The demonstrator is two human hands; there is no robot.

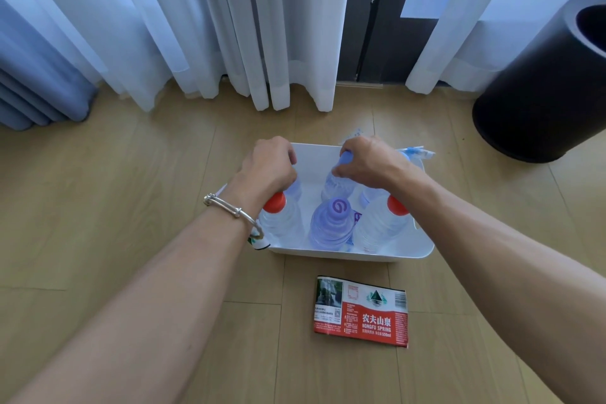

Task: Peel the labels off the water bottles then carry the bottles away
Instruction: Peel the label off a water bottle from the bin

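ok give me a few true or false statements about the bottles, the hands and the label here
1. Two red-capped bottles stand at the near end of the white bin. True.
2. The right hand grips one of the red caps. False: it grips a blue-capped bottle at its top.
3. A peeled red label lies flat on the floor in front of the bin. True.
4. The bracelet is on the right wrist. False: it is on the left wrist.

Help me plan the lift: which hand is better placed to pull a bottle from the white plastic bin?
Right. The right hand pinches the blue-capped clear bottle; the left hand grips the white plastic bin.
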